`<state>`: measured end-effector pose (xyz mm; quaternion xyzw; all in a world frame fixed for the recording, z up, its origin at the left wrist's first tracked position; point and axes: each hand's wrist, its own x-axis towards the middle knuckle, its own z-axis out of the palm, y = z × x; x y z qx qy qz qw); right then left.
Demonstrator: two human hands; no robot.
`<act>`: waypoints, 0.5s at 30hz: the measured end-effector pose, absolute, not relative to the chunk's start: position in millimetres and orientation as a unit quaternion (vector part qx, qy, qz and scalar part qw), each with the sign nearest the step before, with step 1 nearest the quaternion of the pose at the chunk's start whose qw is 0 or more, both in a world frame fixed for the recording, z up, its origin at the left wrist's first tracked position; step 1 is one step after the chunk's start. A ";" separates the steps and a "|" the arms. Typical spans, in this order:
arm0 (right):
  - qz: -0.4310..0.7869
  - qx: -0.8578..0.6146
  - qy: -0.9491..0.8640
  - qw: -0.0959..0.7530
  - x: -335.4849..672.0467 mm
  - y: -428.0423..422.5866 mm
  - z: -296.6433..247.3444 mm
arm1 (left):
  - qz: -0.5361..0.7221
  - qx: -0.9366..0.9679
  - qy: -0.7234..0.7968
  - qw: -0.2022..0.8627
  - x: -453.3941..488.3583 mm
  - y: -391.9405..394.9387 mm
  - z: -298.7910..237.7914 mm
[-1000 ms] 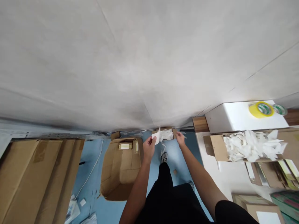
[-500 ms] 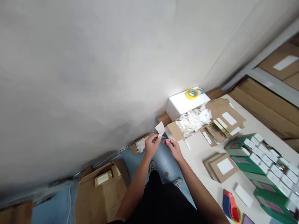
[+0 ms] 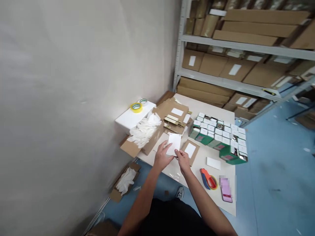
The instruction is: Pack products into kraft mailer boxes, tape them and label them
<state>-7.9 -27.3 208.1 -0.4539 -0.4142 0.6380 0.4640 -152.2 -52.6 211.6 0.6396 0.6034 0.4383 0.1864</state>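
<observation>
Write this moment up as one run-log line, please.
left hand: holds white sheet | right hand: holds its lower edge | nearby: labelled brown carton, green boxes, tape dispenser

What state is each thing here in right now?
White card: held by left hand and right hand.
Carton of white scraps: open, full.
Floor carton: open.
Yellow tape roll: lying flat.
Tape dispenser: set down, untouched.

The head camera looks down (close in) at the table (image 3: pixel 206 108).
</observation>
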 end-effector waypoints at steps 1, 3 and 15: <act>0.632 -0.458 -0.410 0.472 6.1 -26.0 204.6 | 0.439 0.635 0.598 0.216 -140.5 -45.2 209.4; 0.618 -0.468 -0.404 0.486 31.4 -24.5 198.2 | 0.433 0.620 0.586 0.291 -118.7 -32.9 205.2; 0.579 -0.521 -0.407 0.477 120.8 -0.5 163.7 | 0.494 0.455 0.549 0.498 -40.3 8.5 178.8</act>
